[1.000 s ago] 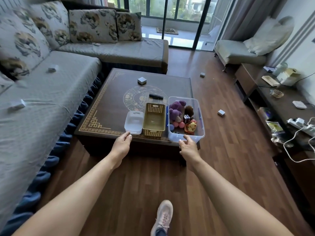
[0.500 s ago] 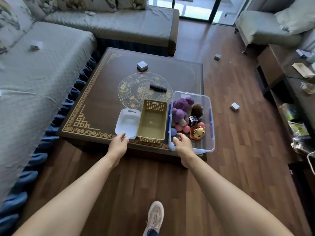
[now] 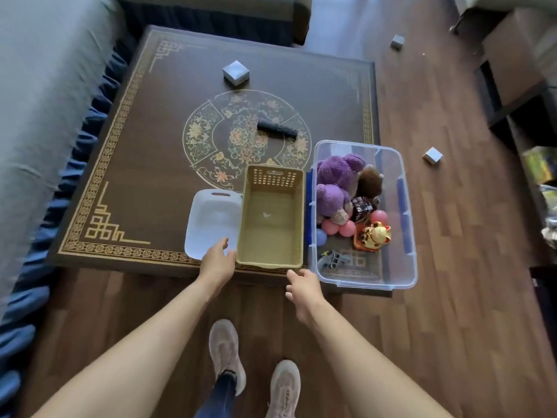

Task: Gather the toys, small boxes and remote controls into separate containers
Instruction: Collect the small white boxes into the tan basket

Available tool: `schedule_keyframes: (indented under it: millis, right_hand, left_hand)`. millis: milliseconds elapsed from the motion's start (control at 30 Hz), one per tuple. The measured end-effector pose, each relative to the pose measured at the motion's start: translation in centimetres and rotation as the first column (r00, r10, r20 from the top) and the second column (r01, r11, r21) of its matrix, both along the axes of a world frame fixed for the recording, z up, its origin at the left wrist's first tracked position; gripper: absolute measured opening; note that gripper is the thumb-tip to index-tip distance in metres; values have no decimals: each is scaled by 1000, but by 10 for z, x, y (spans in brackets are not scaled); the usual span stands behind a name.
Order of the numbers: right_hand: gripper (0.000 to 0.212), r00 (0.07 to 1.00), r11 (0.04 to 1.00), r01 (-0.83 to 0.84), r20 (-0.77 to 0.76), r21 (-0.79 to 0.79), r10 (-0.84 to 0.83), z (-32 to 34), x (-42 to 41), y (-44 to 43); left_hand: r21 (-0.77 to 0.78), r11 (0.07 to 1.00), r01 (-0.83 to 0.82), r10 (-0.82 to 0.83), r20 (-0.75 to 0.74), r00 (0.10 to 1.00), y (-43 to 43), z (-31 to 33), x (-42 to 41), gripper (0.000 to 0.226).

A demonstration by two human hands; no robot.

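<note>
Three containers stand side by side at the near edge of the coffee table [image 3: 144, 164]: a white tub [image 3: 211, 218], an empty tan basket [image 3: 271, 218] and a clear bin [image 3: 407, 206] holding a purple plush [image 3: 337, 179], pink balls, a puzzle cube and a lucky cat figure [image 3: 375, 236]. My left hand [image 3: 218, 263] lies at the near corner between the white tub and the basket, fingers relaxed. My right hand [image 3: 303, 286] hovers just off the basket's near right corner, holding nothing. A black remote control [image 3: 277, 130] and a small grey box [image 3: 236, 73] lie farther back on the table.
Two more small grey boxes lie on the wood floor to the right, one near [image 3: 432, 155] and one far [image 3: 397, 42]. A grey sofa [image 3: 45, 86] borders the table on the left. A dark low cabinet [image 3: 512, 70] stands at the right. My feet are below the table edge.
I have stepped closer and my view has tilted down. My right hand has left the clear bin's near rim and moved left toward the basket; my left hand has shifted right along the white tub.
</note>
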State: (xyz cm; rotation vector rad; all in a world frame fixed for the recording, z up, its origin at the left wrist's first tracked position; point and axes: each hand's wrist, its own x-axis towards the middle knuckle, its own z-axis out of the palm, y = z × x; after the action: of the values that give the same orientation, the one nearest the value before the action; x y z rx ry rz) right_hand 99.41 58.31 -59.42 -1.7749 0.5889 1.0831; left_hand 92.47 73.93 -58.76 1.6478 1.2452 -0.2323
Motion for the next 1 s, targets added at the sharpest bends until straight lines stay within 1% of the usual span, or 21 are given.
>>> schedule_keyframes:
  millis: [67, 167, 267, 333, 433, 500, 600, 700, 800, 867, 1000]
  right_hand:
    - [35, 990, 993, 117, -71, -14, -118, -14, 7, 10]
    - [35, 947, 957, 288, -140, -28, -289, -34, 17, 27]
    - [40, 901, 910, 414, -141, -12, -411, -59, 22, 38]
    - [38, 872, 880, 474, -139, 4, -469, -72, 22, 42]
    - [36, 838, 842, 538, -123, 23, -532, -82, 24, 45]
    - [37, 823, 826, 563, -102, 25, -559, -81, 26, 44]
    - [38, 818, 820, 572, -78, 4, -570, -75, 28, 49]
    - [35, 817, 819, 574, -66, -3, -573, -60, 23, 50]
    - [32, 817, 818, 575, -66, 21, -573, -41, 16, 48]
    - [31, 827, 826, 562, -59, 41, -559, -24, 10, 45]
    - [33, 875, 868, 484, -48, 108, -482, 16, -4, 33]
  left_hand:
    - [-2, 999, 42, -42, -29, 999, 8, -19, 13, 52]
    - [11, 995, 103, -102, -74, 992, 19, -44, 29, 55]
    - [2, 990, 142, -142, -102, 985, 29, -65, 36, 57]
    - [-5, 987, 159, -158, -108, 981, 31, -75, 38, 57]
    - [-9, 981, 193, -193, -78, 978, 29, -84, 39, 52]
    - [-26, 981, 192, -192, -37, 981, 25, -86, 39, 49]
    - [-31, 986, 162, -162, 11, 987, 28, -84, 36, 50]
    - [-30, 994, 105, -103, 72, 992, 28, -72, 32, 50]
    - [-56, 998, 21, -13, 143, 990, 26, -53, 26, 47]
    - [-111, 992, -60, 83, 212, 974, 27, -37, 23, 48]
    - [-225, 955, -193, 258, 313, 914, 23, 6, 13, 59]
